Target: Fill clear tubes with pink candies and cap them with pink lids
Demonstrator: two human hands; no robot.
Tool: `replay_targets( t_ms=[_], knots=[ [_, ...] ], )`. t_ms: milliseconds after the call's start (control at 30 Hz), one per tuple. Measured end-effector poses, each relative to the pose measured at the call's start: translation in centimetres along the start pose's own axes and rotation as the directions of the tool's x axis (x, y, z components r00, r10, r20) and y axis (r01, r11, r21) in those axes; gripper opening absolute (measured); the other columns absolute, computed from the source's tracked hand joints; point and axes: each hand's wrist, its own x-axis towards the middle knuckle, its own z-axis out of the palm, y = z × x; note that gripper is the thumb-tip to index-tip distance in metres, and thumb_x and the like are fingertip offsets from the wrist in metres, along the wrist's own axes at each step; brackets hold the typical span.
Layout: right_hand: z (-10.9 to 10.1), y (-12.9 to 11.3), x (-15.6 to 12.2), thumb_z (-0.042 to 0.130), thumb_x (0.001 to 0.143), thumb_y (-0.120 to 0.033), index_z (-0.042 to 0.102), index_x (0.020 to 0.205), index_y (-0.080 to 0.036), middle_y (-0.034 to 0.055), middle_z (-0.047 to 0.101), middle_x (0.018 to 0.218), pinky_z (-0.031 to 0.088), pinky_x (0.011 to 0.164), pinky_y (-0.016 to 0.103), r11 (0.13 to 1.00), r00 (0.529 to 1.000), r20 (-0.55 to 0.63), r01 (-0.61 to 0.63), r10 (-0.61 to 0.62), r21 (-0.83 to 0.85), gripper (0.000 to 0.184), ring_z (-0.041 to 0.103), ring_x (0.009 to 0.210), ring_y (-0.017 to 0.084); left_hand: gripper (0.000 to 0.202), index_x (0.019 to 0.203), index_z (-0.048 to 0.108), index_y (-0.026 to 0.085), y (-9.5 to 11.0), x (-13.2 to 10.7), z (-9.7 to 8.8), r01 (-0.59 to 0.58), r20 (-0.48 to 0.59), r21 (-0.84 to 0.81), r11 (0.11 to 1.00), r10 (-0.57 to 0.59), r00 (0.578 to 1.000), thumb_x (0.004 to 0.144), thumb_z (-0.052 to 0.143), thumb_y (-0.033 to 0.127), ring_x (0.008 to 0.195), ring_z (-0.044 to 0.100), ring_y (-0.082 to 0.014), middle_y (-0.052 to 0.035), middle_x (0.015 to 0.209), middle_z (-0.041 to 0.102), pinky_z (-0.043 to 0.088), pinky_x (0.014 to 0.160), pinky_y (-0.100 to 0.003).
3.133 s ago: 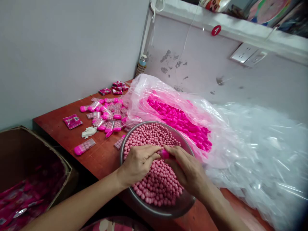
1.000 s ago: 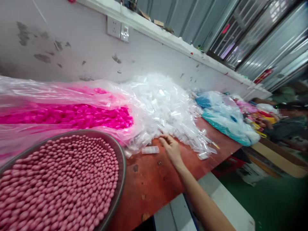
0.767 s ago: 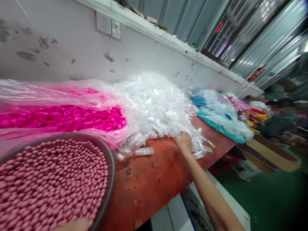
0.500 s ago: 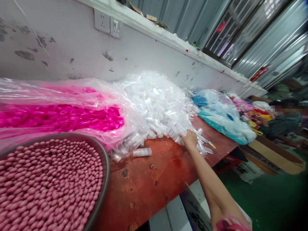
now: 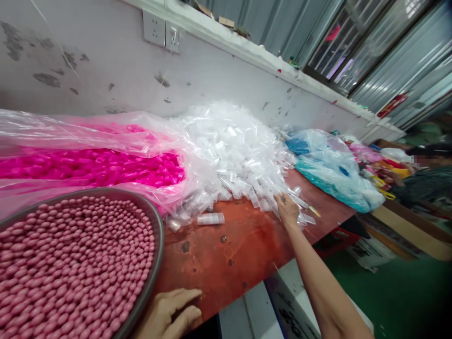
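Note:
My right hand [image 5: 288, 210] is at the near right edge of a heap of clear plastic tubes [image 5: 240, 146]. Its fingers are bent down among the tubes, and what they hold, if anything, is hidden. Close by my left hand [image 5: 173, 310], low in the view, is a large dark round basin [image 5: 159, 245] full of dusty-pink oval beads [image 5: 81, 263]. Thumb and fingers of that hand are apart with nothing between them, over the near edge of the red-brown table [image 5: 208, 263]. A single clear tube [image 5: 211, 218] lies separate in front of the heap.
Left of the heap, an opened pink plastic bag [image 5: 116, 141] holds bright magenta pieces [image 5: 106, 167]. Bags of blue and teal items [image 5: 328, 174] lie to the right. Cartons [image 5: 406, 221] and a person [image 5: 427, 174] are beyond. A wall [image 5: 106, 70] backs the table.
My left hand has come into view at the bottom, beside the basin. My right hand has shifted slightly right and nearer along the heap's edge. The view has tilted a little.

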Motion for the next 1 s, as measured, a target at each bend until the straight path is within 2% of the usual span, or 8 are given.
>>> replay_targets(
  t_ms=[200, 333, 467, 633, 733, 867, 933, 1000],
  knots=[
    [-1.2, -3.6, -7.7, 0.049, 0.073, -0.059, 0.062, 0.084, -0.015, 0.0086, 0.067, 0.077, 0.048, 0.061, 0.031, 0.902, 0.935, 0.336, -0.045, -0.113, 0.429, 0.048, 0.061, 0.065, 0.019, 0.041, 0.117, 0.06, 0.023, -0.7, 1.8, 1.5, 0.088, -0.113, -0.473, 0.877, -0.159, 0.981, 0.077, 0.061, 0.034, 0.109, 0.058, -0.024, -0.008, 0.118, 0.063, 0.045, 0.094, -0.034],
    [-1.4, -6.9, -15.6, 0.062, 0.071, -0.048, 0.065, 0.08, -0.014, 0.0069, 0.066, 0.068, 0.045, 0.054, 0.027, 0.768, 0.73, 0.65, -0.287, -0.212, 0.573, 0.035, 0.058, 0.055, 0.015, 0.071, 0.131, 0.044, 0.018, -0.6, 3.8, 2.5, -0.007, -0.113, -0.854, 0.519, -0.174, 0.978, 0.068, 0.072, 0.037, 0.116, 0.051, -0.0255, -0.0153, 0.13, 0.052, 0.04, 0.097, -0.037],
    [-1.2, -9.0, -22.1, 0.065, 0.073, -0.041, 0.065, 0.077, -0.015, 0.0036, 0.064, 0.062, 0.041, 0.052, 0.024, 0.612, 0.536, 0.798, -0.542, -0.276, 0.576, 0.026, 0.054, 0.051, 0.012, 0.072, 0.128, 0.046, 0.021, -0.6, 4.1, 3.0, -0.116, -0.167, -0.954, 0.277, -0.166, 0.972, 0.065, 0.074, 0.04, 0.119, 0.047, -0.0231, -0.0124, 0.132, 0.05, 0.035, 0.099, -0.034],
    [-1.2, -9.9, -25.6, 0.062, 0.076, -0.044, 0.064, 0.083, -0.014, 0.0035, 0.065, 0.06, 0.043, 0.054, 0.023, 0.708, 0.385, 0.867, -0.512, -0.317, 0.486, 0.031, 0.057, 0.054, 0.014, 0.028, 0.094, 0.064, 0.016, -0.3, 3.1, 3.2, -0.156, -0.209, -0.947, 0.28, -0.169, 0.963, 0.079, 0.06, 0.04, 0.099, 0.059, -0.022, -0.012, 0.113, 0.064, 0.043, 0.083, -0.031],
    [-1.9, -10.1, -25.5, 0.06, 0.077, -0.045, 0.066, 0.084, -0.014, 0.0024, 0.065, 0.064, 0.044, 0.059, 0.025, 0.732, 0.36, 0.86, -0.461, -0.363, 0.502, 0.032, 0.058, 0.06, 0.015, 0.023, 0.083, 0.064, 0.016, 0.1, 2.5, 3.2, -0.155, -0.203, -0.935, 0.32, -0.123, 0.971, 0.079, 0.06, 0.038, 0.104, 0.057, -0.0251, -0.0117, 0.104, 0.068, 0.042, 0.084, -0.034],
    [-2.7, -10.1, -25.2, 0.062, 0.074, -0.046, 0.068, 0.075, -0.014, 0.003, 0.065, 0.07, 0.043, 0.058, 0.024, 0.79, 0.224, 0.871, -0.369, -0.436, 0.49, 0.033, 0.057, 0.064, 0.016, 0.023, 0.083, 0.067, 0.013, 0.7, 1.9, 3.5, -0.042, -0.05, -0.909, 0.414, -0.007, 0.999, 0.075, 0.065, 0.035, 0.119, 0.046, -0.0277, -0.0143, 0.101, 0.069, 0.04, 0.09, -0.034],
    [-2.7, -10.3, -25.7, 0.061, 0.075, -0.047, 0.068, 0.075, -0.013, 0.0034, 0.065, 0.066, 0.041, 0.053, 0.023, 0.797, 0.206, 0.889, -0.395, -0.409, 0.458, 0.035, 0.057, 0.058, 0.014, 0.027, 0.082, 0.066, 0.012, 0.8, 1.8, 4.1, 0.007, -0.004, -0.927, 0.375, -0.029, 1.0, 0.076, 0.063, 0.038, 0.103, 0.058, -0.0264, -0.0151, 0.103, 0.068, 0.046, 0.078, -0.031],
    [-2.6, -10.6, -26.5, 0.06, 0.076, -0.048, 0.066, 0.074, -0.013, 0.0031, 0.064, 0.062, 0.04, 0.048, 0.021, 0.775, 0.244, 0.898, -0.455, -0.365, 0.438, 0.035, 0.056, 0.052, 0.012, 0.03, 0.079, 0.062, 0.013, 1.0, 1.7, 4.8, 0.01, -0.024, -0.957, 0.29, -0.113, 0.993, 0.078, 0.06, 0.043, 0.071, 0.065, -0.0188, -0.0143, 0.105, 0.068, 0.046, 0.055, -0.025]
  ],
)
